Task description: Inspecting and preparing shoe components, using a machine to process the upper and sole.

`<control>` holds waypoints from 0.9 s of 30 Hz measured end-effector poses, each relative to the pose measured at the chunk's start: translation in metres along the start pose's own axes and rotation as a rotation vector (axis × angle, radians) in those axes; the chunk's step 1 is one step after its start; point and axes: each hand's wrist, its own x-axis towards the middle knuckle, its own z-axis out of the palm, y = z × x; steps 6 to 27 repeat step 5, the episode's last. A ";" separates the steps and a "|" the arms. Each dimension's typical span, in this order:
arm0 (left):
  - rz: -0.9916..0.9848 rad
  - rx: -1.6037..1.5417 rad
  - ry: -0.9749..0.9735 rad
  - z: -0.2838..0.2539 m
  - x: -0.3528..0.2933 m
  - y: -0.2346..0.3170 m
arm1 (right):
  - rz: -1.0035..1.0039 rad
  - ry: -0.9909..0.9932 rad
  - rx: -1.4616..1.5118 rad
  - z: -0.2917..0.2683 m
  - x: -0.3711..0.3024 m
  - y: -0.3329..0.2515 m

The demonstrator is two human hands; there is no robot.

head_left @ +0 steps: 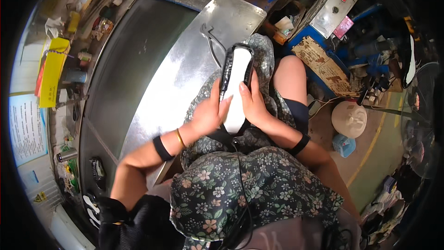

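Above my lap I hold a shoe [238,76] with its white underside turned up and its black, gathered-looking upper showing round the edge. My left hand [209,111] grips its left side, with the thumb lying on the white surface. On the other side my right hand [252,102] is wrapped round the edge, its thumb also pressed on the white. A pair of metal pincers [212,44] lies on the shiny metal tabletop [171,74], just beyond the shoe and to its left. The toe end points away from me.
A dark conveyor belt [125,60] runs along the left, with a black shoe [97,171] at its near end. To the right stands a machine with a button panel [335,4]. A white plastic jug [349,119] and a blue basket [344,146] sit on the floor.
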 end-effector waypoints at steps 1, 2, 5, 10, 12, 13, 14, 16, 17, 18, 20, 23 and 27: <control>0.083 -0.320 0.064 0.024 -0.012 -0.022 | 0.036 -0.007 0.081 0.001 0.000 -0.010; 0.074 -0.587 -0.010 0.030 -0.008 -0.015 | 0.027 0.013 0.085 -0.003 0.002 -0.005; 0.012 -1.094 -0.202 0.033 0.010 -0.007 | 0.085 -0.102 -0.028 -0.025 0.020 -0.003; 0.012 -1.094 -0.202 0.033 0.010 -0.007 | 0.085 -0.102 -0.028 -0.025 0.020 -0.003; 0.012 -1.094 -0.202 0.033 0.010 -0.007 | 0.085 -0.102 -0.028 -0.025 0.020 -0.003; 0.012 -1.094 -0.202 0.033 0.010 -0.007 | 0.085 -0.102 -0.028 -0.025 0.020 -0.003; 0.012 -1.094 -0.202 0.033 0.010 -0.007 | 0.085 -0.102 -0.028 -0.025 0.020 -0.003; 0.012 -1.094 -0.202 0.033 0.010 -0.007 | 0.085 -0.102 -0.028 -0.025 0.020 -0.003; 0.012 -1.094 -0.202 0.033 0.010 -0.007 | 0.085 -0.102 -0.028 -0.025 0.020 -0.003; 0.012 -1.094 -0.202 0.033 0.010 -0.007 | 0.085 -0.102 -0.028 -0.025 0.020 -0.003; 0.012 -1.094 -0.202 0.033 0.010 -0.007 | 0.085 -0.102 -0.028 -0.025 0.020 -0.003; 0.012 -1.094 -0.202 0.033 0.010 -0.007 | 0.085 -0.102 -0.028 -0.025 0.020 -0.003; 0.012 -1.094 -0.202 0.033 0.010 -0.007 | 0.085 -0.102 -0.028 -0.025 0.020 -0.003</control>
